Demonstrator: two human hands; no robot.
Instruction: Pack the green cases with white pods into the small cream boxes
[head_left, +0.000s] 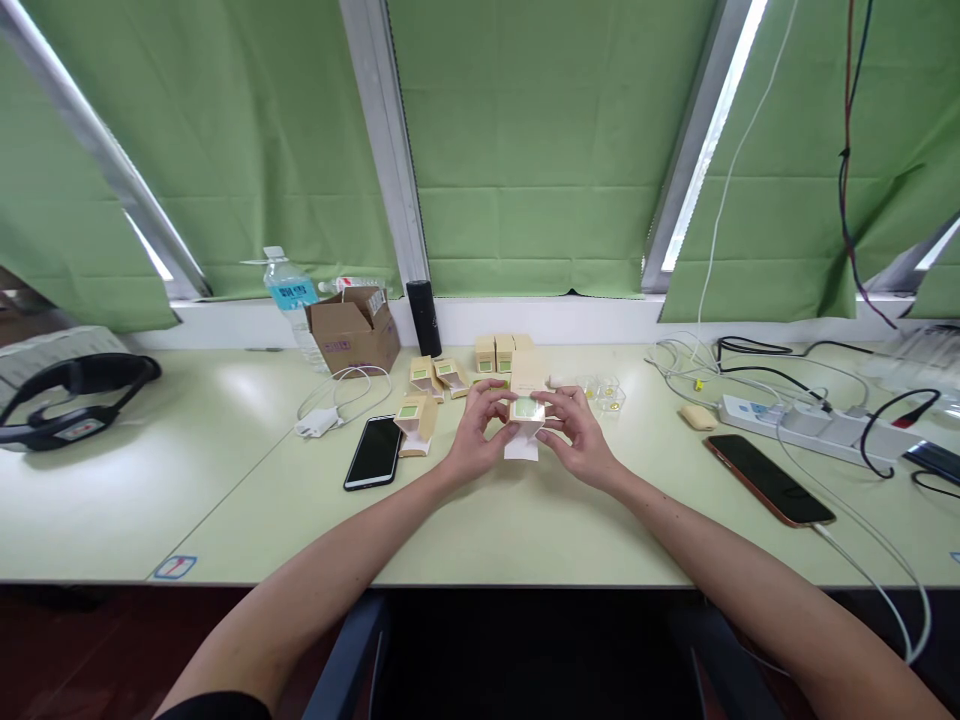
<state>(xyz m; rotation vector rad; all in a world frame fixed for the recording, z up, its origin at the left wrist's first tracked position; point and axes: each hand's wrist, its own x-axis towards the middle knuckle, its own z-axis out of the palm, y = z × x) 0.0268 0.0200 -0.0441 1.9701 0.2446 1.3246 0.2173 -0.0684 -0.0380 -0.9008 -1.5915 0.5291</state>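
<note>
Both of your hands met over the pale green desk [225, 480] below green window blinds [547, 140]: your left hand [476, 440] and right hand [581, 435] pinched a small cream cardboard box with a green label [526, 412] between them, near the desk's middle. Its label writing was too small to read. A black smartphone [373, 452] lay left; a white power strip [810, 422] sat right.

You had bare desk [525, 530] near you; the black phone [373, 452] left, small cartons [501, 352] behind and red-edged phone [769, 479] right hemmed you in.
</note>
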